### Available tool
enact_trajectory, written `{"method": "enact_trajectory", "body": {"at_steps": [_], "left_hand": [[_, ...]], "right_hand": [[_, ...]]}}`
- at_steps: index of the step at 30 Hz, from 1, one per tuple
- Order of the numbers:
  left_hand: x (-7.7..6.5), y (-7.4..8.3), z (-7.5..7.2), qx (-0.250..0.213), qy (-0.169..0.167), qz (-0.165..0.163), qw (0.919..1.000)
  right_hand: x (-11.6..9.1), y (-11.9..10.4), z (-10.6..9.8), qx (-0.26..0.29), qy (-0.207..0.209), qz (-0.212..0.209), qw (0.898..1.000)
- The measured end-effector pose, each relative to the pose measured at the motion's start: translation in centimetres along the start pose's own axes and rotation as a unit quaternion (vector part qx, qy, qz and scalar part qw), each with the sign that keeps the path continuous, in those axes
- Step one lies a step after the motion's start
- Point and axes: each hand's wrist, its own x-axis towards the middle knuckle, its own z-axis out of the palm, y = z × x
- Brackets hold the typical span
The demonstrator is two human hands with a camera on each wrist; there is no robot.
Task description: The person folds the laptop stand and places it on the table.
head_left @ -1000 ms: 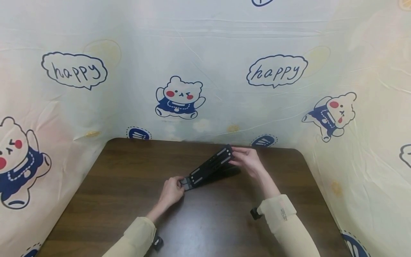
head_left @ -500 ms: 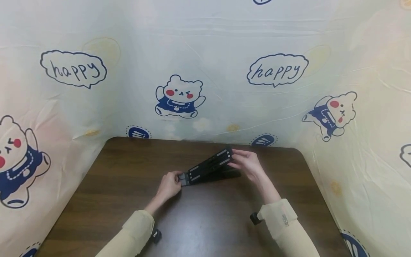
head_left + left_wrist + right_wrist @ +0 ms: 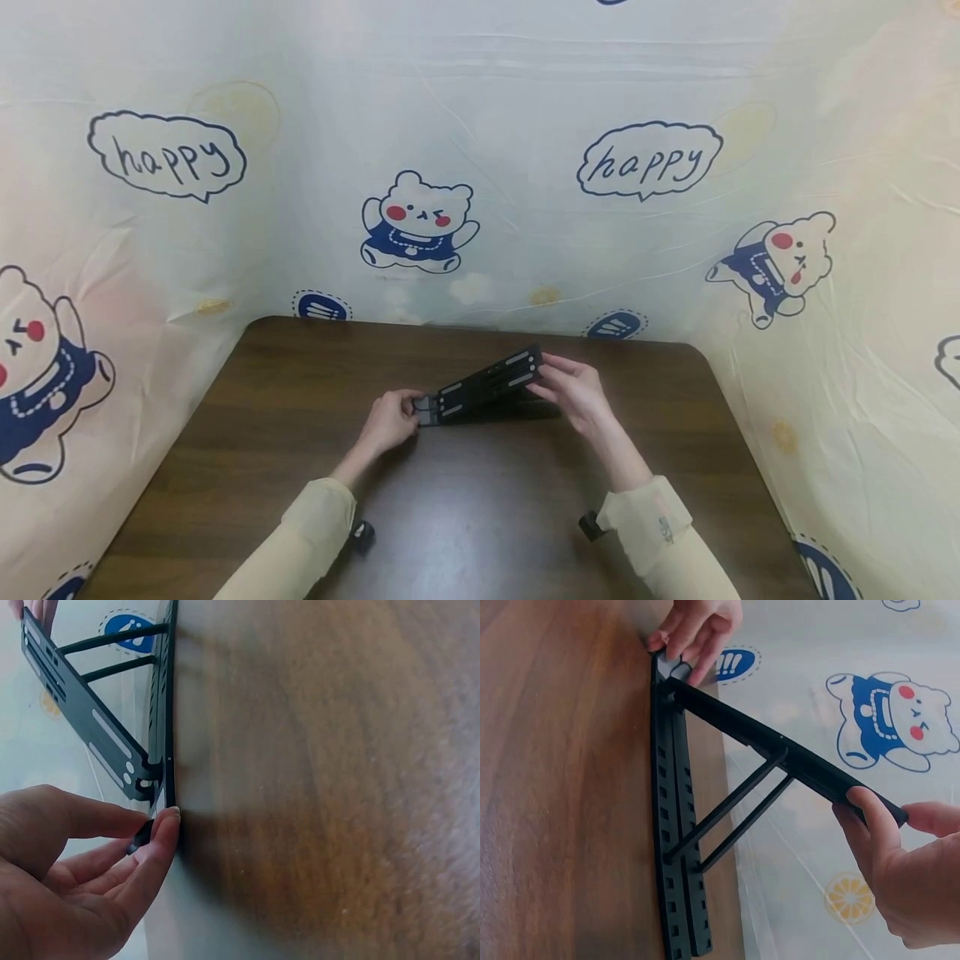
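Observation:
A black folding laptop stand [image 3: 487, 385] sits near the back middle of the table, its slotted top plate [image 3: 79, 705] tilted up from the base. My left hand [image 3: 386, 423] pinches the small grey-and-black end piece at the stand's left, thumb against fingers, beside the hinge. At the raised right end, my right hand [image 3: 576, 392] holds the top plate's edge between thumb and fingers. Two thin support rods [image 3: 727, 814] join the plate to the notched base [image 3: 671, 832], as the right wrist view shows. The base lies along the tabletop.
The brown wooden table [image 3: 465, 517] has rounded back corners. A patterned cloth [image 3: 525, 167] with bears and "happy" bubbles hangs behind and at both sides. A small black device [image 3: 591, 526] sits at the right cuff, another [image 3: 363, 536] at the left.
The stand's left end has shifted left and farther back with my left hand, so the stand lies more crosswise. Its raised right end has dropped slightly with my right hand.

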Motion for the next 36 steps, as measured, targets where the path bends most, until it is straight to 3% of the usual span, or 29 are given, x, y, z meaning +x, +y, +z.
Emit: {"method": "enact_trajectory", "body": {"at_steps": [5,12,15,21,26,29,32,34,36], "left_hand": [[-0.1,0.5,-1.0,-0.001,-0.010,0.016,0.9998],[1.4,-0.9,-1.1,0.014,-0.035,-0.012,0.9992],[1.3,-0.6,-1.3,0.019,-0.043,-0.011,0.9988],[-0.7,1.9,-2.4,0.021,-0.034,0.012,0.9991],[-0.4,0.8,-1.7,0.011,-0.004,0.023,0.9997],[-1.4,2.2,-2.2,-0.010,0.013,0.010,0.9998],[-3.1,5.0,-3.4,-0.033,0.026,-0.024,0.9988],[-4.2,6.7,-4.0,-0.037,0.037,-0.043,0.9977],[-5.0,7.9,-4.3,-0.021,0.046,-0.049,0.9975]], "right_hand": [[-0.7,0.3,0.4,0.023,-0.006,0.010,1.000],[-1.3,0.8,0.6,0.024,-0.010,0.017,1.000],[-1.3,1.0,0.4,0.022,-0.013,0.015,1.000],[-1.2,1.2,-0.1,0.023,-0.027,0.012,0.999],[-0.4,1.3,-1.3,0.008,-0.037,0.017,0.999],[0.1,1.4,-2.6,-0.015,-0.042,0.019,0.999],[0.7,1.8,-4.1,-0.053,-0.051,0.011,0.997],[1.1,2.2,-5.0,-0.104,-0.051,-0.010,0.993],[1.6,3.0,-5.8,-0.184,-0.039,-0.047,0.981]]}}
